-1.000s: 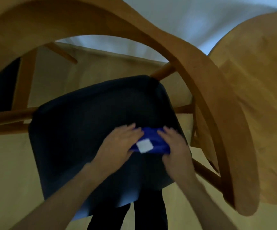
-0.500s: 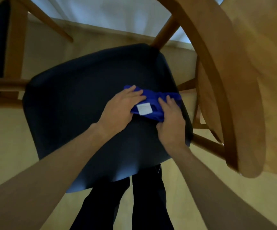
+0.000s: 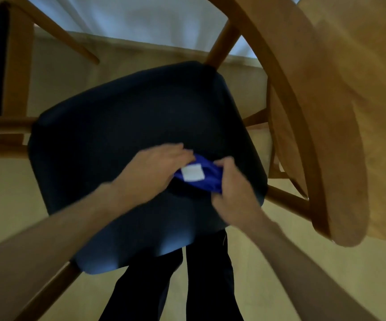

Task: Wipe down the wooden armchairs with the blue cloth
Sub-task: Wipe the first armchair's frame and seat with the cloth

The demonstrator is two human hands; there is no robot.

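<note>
Both hands on blue cloth point(image 3: 207, 179) (white tag up): left hand point(image 3: 151, 173) flat, right hand point(image 3: 230, 186) pinching

1. both hands are smeared by motion blur, so the left hand point(image 3: 150, 172) shows no clear finger outlines.
2. the right hand point(image 3: 231, 193) curls over the blue cloth point(image 3: 208, 179); its fingertips are hidden behind the fabric.
3. most of the cloth lies under the two hands, near the right edge of the dark seat point(image 3: 127, 140).
4. the white label point(image 3: 193, 173) is too blurred to read.
5. the curved wooden armrest point(image 3: 326, 144) is cut off by the top edge.
</note>
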